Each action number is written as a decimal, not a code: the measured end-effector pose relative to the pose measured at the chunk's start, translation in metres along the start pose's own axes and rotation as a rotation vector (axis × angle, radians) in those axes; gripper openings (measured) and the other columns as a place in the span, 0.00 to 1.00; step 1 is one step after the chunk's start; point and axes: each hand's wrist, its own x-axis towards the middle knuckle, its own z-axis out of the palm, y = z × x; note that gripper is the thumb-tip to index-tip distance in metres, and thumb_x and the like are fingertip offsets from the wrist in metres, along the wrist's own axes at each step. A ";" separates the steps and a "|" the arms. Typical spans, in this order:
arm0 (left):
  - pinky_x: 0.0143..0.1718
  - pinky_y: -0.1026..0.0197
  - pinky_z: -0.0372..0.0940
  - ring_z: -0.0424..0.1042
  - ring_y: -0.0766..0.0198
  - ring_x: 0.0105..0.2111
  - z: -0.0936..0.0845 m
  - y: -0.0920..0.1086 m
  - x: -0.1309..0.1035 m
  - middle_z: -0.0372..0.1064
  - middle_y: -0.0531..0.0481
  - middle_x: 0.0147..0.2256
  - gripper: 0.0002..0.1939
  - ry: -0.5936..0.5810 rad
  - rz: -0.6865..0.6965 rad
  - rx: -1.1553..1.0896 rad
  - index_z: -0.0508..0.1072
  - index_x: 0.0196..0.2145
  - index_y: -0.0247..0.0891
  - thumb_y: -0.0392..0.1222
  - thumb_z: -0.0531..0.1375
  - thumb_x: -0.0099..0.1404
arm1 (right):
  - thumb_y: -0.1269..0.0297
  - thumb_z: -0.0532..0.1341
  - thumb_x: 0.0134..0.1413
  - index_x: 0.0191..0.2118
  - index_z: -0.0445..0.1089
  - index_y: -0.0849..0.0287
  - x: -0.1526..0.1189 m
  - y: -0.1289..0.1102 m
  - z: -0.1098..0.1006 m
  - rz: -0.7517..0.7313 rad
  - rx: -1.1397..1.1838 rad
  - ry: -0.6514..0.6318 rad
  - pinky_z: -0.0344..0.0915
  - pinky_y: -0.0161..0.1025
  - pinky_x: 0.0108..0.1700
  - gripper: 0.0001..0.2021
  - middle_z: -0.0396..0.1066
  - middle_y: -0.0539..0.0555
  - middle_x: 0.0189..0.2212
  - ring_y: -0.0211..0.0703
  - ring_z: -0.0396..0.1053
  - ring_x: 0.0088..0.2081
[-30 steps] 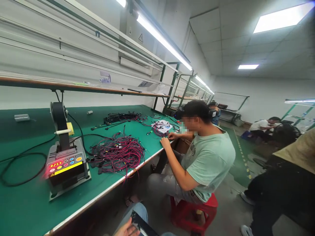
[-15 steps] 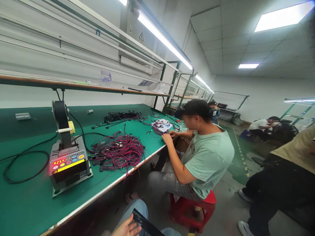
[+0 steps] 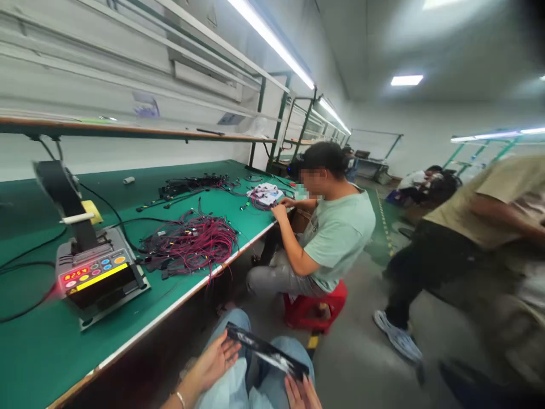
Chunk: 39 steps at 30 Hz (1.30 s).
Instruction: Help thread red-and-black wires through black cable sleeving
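Note:
A wide, glossy strip of black tape (image 3: pixel 266 347) is stretched slantwise over my knees. My left hand (image 3: pixel 213 362) has its upper left end at the thumb and fingertips, the other fingers loosely apart. At the lower right end, my right hand (image 3: pixel 301 391) pinches the strip, partly cut off by the picture's bottom edge. On the bench to the left stands a tape dispenser (image 3: pixel 100 278) with a lit red display and a roll of black tape (image 3: pixel 57 184). Beside it lies a tangled heap of red and black wire harnesses (image 3: pixel 198 241).
A co-worker (image 3: pixel 336 238) sits on a red stool (image 3: pixel 317 307), hands at the edge of the green bench (image 3: pixel 140 335). Black cables (image 3: pixel 191 187) lie farther back. On the right a standing person (image 3: pixel 477 227) is blurred. A shelf (image 3: pixel 140 132) runs above the bench.
My view has swung right and down. The black strip now shows whole, and my right hand has come into view at its far end. The standing person shows more fully.

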 end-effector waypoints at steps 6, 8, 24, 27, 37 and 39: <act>0.33 0.63 0.66 0.73 0.64 0.31 0.000 0.002 0.004 0.70 0.49 0.28 0.05 0.020 -0.029 0.026 0.66 0.30 0.35 0.39 0.56 0.60 | 0.64 0.72 0.21 0.23 0.70 0.57 -0.013 0.002 0.009 -0.039 0.130 0.100 0.68 0.42 0.41 0.15 0.74 0.50 0.22 0.41 0.72 0.30; 0.33 0.63 0.66 0.73 0.64 0.31 -0.001 0.002 0.003 0.71 0.49 0.28 0.05 0.024 -0.030 0.024 0.67 0.31 0.34 0.39 0.56 0.60 | 0.64 0.71 0.23 0.23 0.70 0.58 -0.015 0.001 0.011 -0.036 0.122 0.107 0.68 0.42 0.41 0.14 0.75 0.50 0.23 0.41 0.72 0.30; 0.34 0.61 0.68 0.73 0.65 0.33 -0.003 0.006 0.002 0.71 0.49 0.30 0.09 0.014 0.010 0.041 0.67 0.29 0.36 0.36 0.49 0.64 | 0.68 0.69 0.30 0.25 0.67 0.59 -0.013 0.005 0.012 -0.054 0.154 0.090 0.68 0.43 0.41 0.11 0.74 0.51 0.21 0.41 0.72 0.28; 0.34 0.62 0.68 0.73 0.65 0.33 -0.002 0.006 0.001 0.71 0.49 0.29 0.09 0.009 0.009 0.050 0.67 0.29 0.35 0.36 0.49 0.64 | 0.69 0.68 0.30 0.25 0.67 0.59 -0.014 0.005 0.013 -0.062 0.162 0.093 0.68 0.43 0.41 0.11 0.74 0.52 0.21 0.41 0.72 0.28; 0.34 0.62 0.67 0.72 0.65 0.33 0.002 0.008 -0.002 0.70 0.47 0.28 0.08 0.035 -0.006 0.048 0.68 0.30 0.35 0.37 0.51 0.63 | 0.70 0.68 0.30 0.26 0.66 0.58 -0.016 0.004 0.014 -0.054 0.148 0.098 0.68 0.43 0.41 0.12 0.74 0.49 0.23 0.40 0.72 0.28; 0.34 0.62 0.67 0.72 0.64 0.32 0.003 0.008 -0.002 0.70 0.48 0.28 0.08 0.041 -0.008 0.050 0.68 0.30 0.34 0.37 0.51 0.63 | 0.70 0.68 0.30 0.26 0.65 0.58 -0.016 0.004 0.015 -0.057 0.149 0.103 0.68 0.42 0.41 0.13 0.74 0.48 0.23 0.40 0.72 0.28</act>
